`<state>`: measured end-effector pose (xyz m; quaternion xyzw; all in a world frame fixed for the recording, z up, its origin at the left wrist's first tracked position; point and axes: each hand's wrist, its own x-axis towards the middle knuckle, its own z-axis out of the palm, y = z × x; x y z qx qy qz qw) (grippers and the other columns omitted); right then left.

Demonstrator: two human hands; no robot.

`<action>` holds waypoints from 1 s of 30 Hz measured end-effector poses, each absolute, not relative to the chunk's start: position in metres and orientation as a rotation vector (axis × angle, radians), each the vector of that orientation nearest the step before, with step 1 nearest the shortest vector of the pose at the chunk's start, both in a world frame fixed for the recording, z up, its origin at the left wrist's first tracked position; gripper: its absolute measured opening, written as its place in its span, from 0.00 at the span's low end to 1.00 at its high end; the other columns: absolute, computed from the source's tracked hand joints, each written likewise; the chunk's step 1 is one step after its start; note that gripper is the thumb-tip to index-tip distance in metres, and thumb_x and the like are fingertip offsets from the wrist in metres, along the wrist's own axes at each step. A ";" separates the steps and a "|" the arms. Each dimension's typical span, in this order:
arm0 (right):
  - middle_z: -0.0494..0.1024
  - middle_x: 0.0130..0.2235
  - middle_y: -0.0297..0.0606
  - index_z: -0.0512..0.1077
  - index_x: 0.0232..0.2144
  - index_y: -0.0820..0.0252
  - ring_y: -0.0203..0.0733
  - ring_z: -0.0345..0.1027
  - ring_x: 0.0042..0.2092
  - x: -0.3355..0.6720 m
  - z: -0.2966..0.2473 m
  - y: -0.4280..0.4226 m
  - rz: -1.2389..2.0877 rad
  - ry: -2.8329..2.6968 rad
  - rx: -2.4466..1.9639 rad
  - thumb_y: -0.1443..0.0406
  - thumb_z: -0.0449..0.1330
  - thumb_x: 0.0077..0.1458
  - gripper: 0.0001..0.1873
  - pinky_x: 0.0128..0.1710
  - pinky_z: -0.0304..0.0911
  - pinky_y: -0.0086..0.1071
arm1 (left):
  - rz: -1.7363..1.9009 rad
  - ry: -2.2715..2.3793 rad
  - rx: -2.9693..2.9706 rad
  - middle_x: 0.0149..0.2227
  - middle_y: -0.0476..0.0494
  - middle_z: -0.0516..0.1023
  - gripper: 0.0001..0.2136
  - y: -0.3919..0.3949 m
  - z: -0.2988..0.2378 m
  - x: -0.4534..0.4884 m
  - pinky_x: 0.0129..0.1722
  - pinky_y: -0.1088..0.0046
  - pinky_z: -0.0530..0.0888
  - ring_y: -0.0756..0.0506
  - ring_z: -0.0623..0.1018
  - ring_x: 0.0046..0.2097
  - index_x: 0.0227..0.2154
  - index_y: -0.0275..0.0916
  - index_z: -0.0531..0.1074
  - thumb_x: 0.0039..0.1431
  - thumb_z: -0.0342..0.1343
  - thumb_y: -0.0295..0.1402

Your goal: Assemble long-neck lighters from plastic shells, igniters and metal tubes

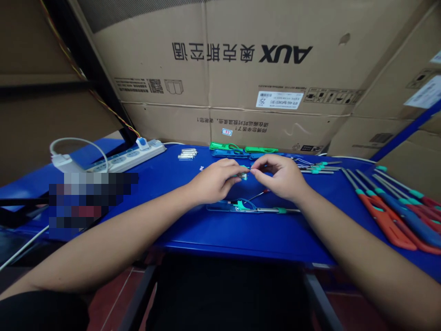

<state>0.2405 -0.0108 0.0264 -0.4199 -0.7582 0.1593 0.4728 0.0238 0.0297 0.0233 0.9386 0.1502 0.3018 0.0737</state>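
Your left hand [213, 181] and right hand [282, 177] are together over the middle of the blue table [220, 234], fingertips of both closed on a small teal-and-metal part [244, 176], held up off the surface.

Just below your hands, toward the table's front edge, lies an open blue handle [234, 208] with a metal rod and thin wire. Along the back edge: loose metal pins [188, 153], green handles [223, 146], and blue handles [229, 153]. Toward the right end of that edge: teal-collared rods [319, 168]. At the right end: orange and blue handles [386, 216], side by side, rods pointing back. At the back-left: a white power strip [127, 156]. Behind the table: an AUX carton [241, 69].
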 end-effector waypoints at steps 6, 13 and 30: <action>0.78 0.30 0.35 0.75 0.31 0.60 0.37 0.73 0.31 0.236 0.026 -0.013 0.421 -1.864 -1.005 0.67 0.63 0.52 0.03 0.32 0.70 0.32 | 0.848 0.401 2.860 0.40 0.40 0.76 0.13 0.031 0.022 0.023 0.46 0.64 0.74 0.44 0.74 0.43 0.50 0.34 0.72 0.66 0.49 0.26; 0.82 0.35 0.38 0.80 0.34 0.57 0.41 0.76 0.36 0.239 0.031 -0.014 0.155 -1.991 -1.008 0.66 0.61 0.57 0.06 0.36 0.71 0.34 | 0.887 0.415 2.727 0.41 0.40 0.77 0.12 0.031 0.024 0.023 0.45 0.65 0.74 0.45 0.75 0.43 0.49 0.34 0.72 0.67 0.49 0.27; 0.82 0.36 0.38 0.78 0.35 0.55 0.42 0.75 0.37 0.234 0.027 -0.017 -0.016 -1.970 -1.019 0.67 0.60 0.59 0.06 0.39 0.70 0.37 | 0.910 0.496 2.429 0.43 0.41 0.79 0.13 0.032 0.019 0.024 0.43 0.66 0.74 0.46 0.77 0.42 0.51 0.37 0.72 0.66 0.52 0.32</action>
